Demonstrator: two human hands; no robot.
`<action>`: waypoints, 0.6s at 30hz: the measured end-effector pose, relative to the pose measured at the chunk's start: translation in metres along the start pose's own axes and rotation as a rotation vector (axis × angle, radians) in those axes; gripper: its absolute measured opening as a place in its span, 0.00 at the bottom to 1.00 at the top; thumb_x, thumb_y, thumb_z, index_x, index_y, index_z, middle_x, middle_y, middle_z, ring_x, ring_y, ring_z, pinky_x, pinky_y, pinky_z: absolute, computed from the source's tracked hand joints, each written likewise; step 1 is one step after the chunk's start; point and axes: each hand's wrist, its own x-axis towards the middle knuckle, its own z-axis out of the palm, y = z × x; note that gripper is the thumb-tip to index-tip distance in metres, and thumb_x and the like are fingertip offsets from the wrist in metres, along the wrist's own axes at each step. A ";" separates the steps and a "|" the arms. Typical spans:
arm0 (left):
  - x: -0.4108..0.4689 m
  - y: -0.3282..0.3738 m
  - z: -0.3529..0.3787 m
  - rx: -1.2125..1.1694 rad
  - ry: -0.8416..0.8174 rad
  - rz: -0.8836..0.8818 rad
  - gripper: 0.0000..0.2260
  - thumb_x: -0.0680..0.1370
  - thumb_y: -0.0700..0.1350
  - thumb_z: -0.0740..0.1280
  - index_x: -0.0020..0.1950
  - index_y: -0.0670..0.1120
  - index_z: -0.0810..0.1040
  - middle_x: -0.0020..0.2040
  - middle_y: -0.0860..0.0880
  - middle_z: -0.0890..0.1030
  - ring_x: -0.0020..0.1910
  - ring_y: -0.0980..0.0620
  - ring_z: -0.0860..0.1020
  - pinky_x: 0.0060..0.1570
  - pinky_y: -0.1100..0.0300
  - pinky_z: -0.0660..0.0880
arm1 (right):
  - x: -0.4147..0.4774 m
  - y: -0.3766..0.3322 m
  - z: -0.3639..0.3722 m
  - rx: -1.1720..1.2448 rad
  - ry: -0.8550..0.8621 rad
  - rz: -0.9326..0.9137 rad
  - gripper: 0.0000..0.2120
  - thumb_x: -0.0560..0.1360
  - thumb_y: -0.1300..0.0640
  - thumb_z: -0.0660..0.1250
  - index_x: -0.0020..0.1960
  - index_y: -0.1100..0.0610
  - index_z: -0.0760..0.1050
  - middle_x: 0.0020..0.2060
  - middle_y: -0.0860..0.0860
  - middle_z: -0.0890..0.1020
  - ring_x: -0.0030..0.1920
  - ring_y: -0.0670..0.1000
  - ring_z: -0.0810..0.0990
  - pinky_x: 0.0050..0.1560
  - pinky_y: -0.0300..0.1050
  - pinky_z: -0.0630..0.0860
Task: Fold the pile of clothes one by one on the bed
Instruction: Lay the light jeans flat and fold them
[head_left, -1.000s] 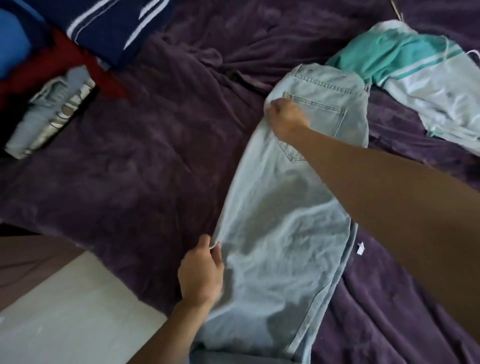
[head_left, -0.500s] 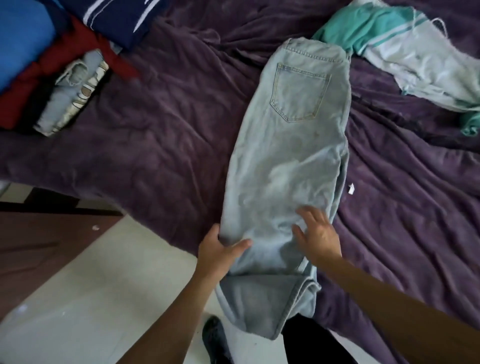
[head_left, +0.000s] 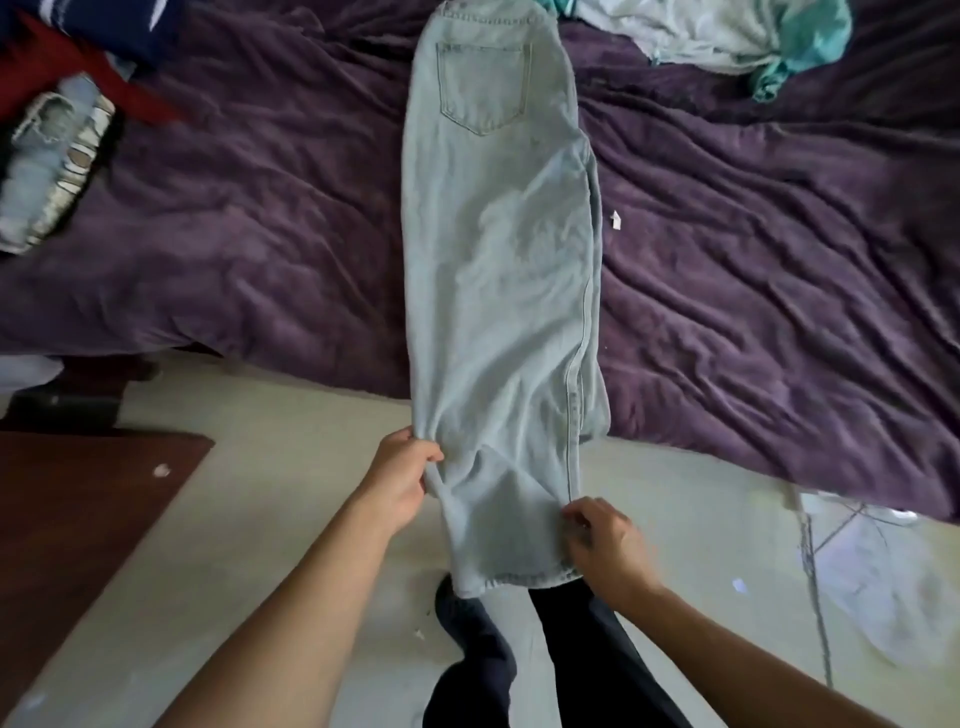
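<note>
The pale jeans (head_left: 498, 249) lie lengthwise on the purple-covered bed (head_left: 753, 312), back pocket up, with the leg ends hanging past its near edge. The left hand (head_left: 400, 478) has its fingers curled round the left edge of the denim. The right hand (head_left: 608, 545) pinches the right seam just above the hem. A teal-and-white garment (head_left: 727, 36) lies crumpled at the far right.

No words, numbers or signs can be read here. A little white scrap (head_left: 615, 219) lies on the blanket (head_left: 779, 260) just beside the jeans (head_left: 498, 260). It is too small to tell if anything is written on it.
</note>
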 end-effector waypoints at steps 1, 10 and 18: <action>0.003 -0.007 -0.003 0.060 -0.008 -0.016 0.12 0.71 0.27 0.58 0.44 0.39 0.78 0.41 0.40 0.80 0.42 0.43 0.78 0.44 0.52 0.74 | -0.008 0.002 0.006 -0.048 -0.104 0.047 0.12 0.71 0.56 0.68 0.54 0.51 0.79 0.51 0.49 0.81 0.52 0.54 0.80 0.52 0.46 0.74; 0.048 -0.035 -0.002 0.257 0.074 0.131 0.06 0.75 0.36 0.66 0.45 0.46 0.80 0.42 0.48 0.82 0.42 0.49 0.80 0.44 0.55 0.76 | 0.103 -0.037 -0.017 0.602 0.247 0.452 0.08 0.68 0.57 0.72 0.45 0.56 0.75 0.39 0.51 0.80 0.37 0.52 0.77 0.35 0.42 0.73; 0.065 -0.047 0.006 0.372 0.361 0.255 0.06 0.73 0.42 0.69 0.46 0.40 0.78 0.40 0.45 0.80 0.38 0.47 0.78 0.41 0.55 0.73 | 0.058 0.020 -0.014 0.434 0.358 0.385 0.13 0.72 0.61 0.68 0.57 0.57 0.74 0.38 0.48 0.79 0.42 0.52 0.78 0.43 0.43 0.70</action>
